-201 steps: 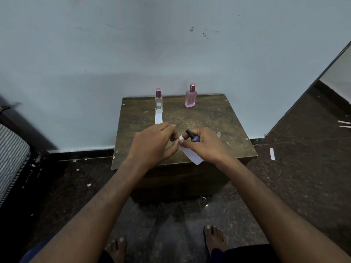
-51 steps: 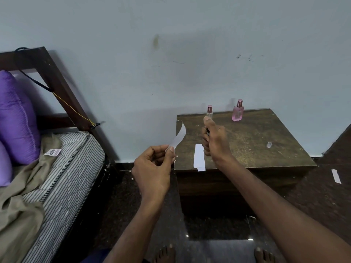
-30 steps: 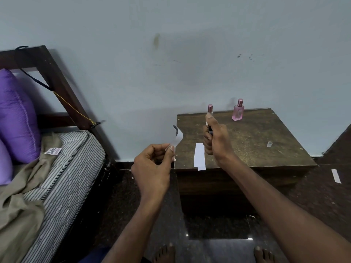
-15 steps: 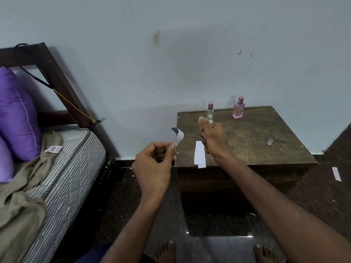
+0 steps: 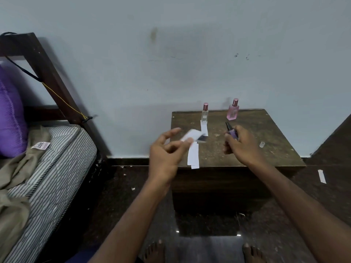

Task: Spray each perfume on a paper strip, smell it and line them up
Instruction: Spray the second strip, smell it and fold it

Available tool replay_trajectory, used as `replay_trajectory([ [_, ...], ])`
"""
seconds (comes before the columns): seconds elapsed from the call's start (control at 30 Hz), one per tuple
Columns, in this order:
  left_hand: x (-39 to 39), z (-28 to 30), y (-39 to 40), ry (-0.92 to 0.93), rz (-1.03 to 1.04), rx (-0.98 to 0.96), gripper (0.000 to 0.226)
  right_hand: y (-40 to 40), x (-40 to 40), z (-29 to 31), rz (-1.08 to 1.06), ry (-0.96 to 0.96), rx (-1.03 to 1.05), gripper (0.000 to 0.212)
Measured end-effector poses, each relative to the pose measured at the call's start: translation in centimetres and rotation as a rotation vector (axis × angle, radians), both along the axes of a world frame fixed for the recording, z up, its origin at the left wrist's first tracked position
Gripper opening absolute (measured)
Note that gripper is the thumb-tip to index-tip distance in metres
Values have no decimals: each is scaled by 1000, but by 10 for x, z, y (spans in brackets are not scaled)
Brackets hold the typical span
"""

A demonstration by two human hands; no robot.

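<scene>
My left hand (image 5: 167, 150) pinches a white paper strip (image 5: 191, 135), blurred, at the left edge of the wooden table (image 5: 266, 133). My right hand (image 5: 241, 143) grips a small purple perfume bottle (image 5: 232, 131) with a dark nozzle, low over the tabletop. A clear bottle with a pink cap (image 5: 205, 112) stands at the back with a paper strip (image 5: 204, 129) in front of it. A pink bottle (image 5: 232, 110) stands to its right. More white strips (image 5: 193, 155) lie at the table's front left edge.
A small clear cap (image 5: 262, 144) lies on the table's right side. A bed with a striped mattress (image 5: 47, 168), a purple pillow (image 5: 9, 114) and a beige cloth stands to the left. A loose strip (image 5: 321, 176) lies on the dark floor at right.
My left hand has swung the strip rightward over the table edge. My right hand has lowered and moved right with the purple bottle, which now shows above my fingers.
</scene>
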State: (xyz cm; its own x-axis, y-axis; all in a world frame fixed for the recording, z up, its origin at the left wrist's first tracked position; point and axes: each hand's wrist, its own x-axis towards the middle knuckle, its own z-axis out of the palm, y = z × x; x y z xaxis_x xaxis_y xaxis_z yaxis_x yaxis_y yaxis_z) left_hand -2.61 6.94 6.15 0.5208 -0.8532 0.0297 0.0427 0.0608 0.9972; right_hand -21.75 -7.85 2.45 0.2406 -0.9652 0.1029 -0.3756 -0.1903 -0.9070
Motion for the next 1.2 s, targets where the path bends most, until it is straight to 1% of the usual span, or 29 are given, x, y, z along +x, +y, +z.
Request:
replay_trajectory([
  [0.03, -8, 2, -5, -33, -80, -13, 38, -3, -10, -4, -8, 102, -33, 9],
  [0.07, -8, 3, -12, -46, -81, -28, 40, -7, -19, -7, -10, 216, -72, 13],
  [0.1, -3, 5, -20, -29, -25, -34, 42, -10, -28, -10, -8, 308, -110, 18],
  [0.13, 5, 5, -27, 2, 77, -8, 43, -12, -36, -13, -7, 367, -141, 22],
  [0.2, 14, 3, -36, 105, 285, 123, 45, -11, -50, -14, -35, 419, -196, 23],
  [0.23, 10, 2, -36, 193, 316, 175, 47, -11, -56, -15, -59, 440, -223, 22],
  [0.27, 0, 2, -37, 266, 266, 181, 50, -12, -62, -16, -80, 465, -249, 22],
  [0.3, -11, 2, -39, 294, 173, 143, 52, -13, -67, -17, -94, 487, -274, 22],
  [0.4, -38, 9, -48, 238, -170, -28, 53, -18, -75, -16, -125, 483, -332, 21],
  [0.43, -43, 10, -51, 211, -224, -46, 56, -21, -77, -16, -130, 455, -340, 23],
  [0.47, -46, 9, -54, 177, -220, -18, 57, -23, -78, -16, -129, 427, -347, 27],
  [0.53, -50, 1, -60, 123, -88, 138, 60, -24, -77, -17, -112, 412, -359, 30],
  [0.6, -53, -12, -63, 195, 55, 296, 68, -24, -75, -22, -98, 448, -360, 29],
  [0.63, -56, -15, -64, 242, 69, 320, 71, -25, -75, -25, -95, 470, -348, 30],
  [0.67, -60, -14, -65, 256, 44, 303, 73, -25, -75, -26, -92, 485, -331, 31],
  [0.7, -63, -13, -66, 262, -22, 245, 70, -26, -75, -28, -91, 497, -318, 32],
  [0.77, -67, -10, -72, 253, -140, 127, 53, -27, -75, -28, -94, 513, -304, 33],
  [0.8, -67, -11, -73, 230, -154, 96, 46, -28, -75, -29, -97, 517, -306, 33],
  [0.87, -66, -14, -73, 185, -82, 129, 45, -27, -74, -30, -99, 525, -310, 31],
  [0.9, -66, -17, -72, 187, -38, 183, 50, -27, -74, -30, -98, 534, -305, 29],
  [0.97, -67, -25, -68, 239, 17, 300, 67, -24, -74, -27, -88, 547, -283, 30],
  [1.0, -68, -25, -67, 244, 13, 314, 67, -22, -75, -24, -81, 551, -261, 35],
  [1.03, -68, -22, -65, 260, -41, 256, 60, -19, -77, -19, -82, 550, -257, 42],
  [1.07, -68, -18, -64, 281, -128, 166, 49, -15, -78, -13, -98, 536, -279, 49],
  [1.1, -67, -14, -63, 321, -251, 52, 39, -11, -80, -5, -133, 504, -329, 51],
  [1.13, -67, -9, -61, 379, -373, -48, 34, -5, -82, 2, -180, 449, -387, 47],
  [1.17, -65, -8, -60, 422, -473, -117, 33, 3, -82, 9, -226, 376, -429, 39],
  [1.2, -63, -7, -58, 415, -506, -125, 33, 11, -83, 15, -255, 306, -447, 30],
])
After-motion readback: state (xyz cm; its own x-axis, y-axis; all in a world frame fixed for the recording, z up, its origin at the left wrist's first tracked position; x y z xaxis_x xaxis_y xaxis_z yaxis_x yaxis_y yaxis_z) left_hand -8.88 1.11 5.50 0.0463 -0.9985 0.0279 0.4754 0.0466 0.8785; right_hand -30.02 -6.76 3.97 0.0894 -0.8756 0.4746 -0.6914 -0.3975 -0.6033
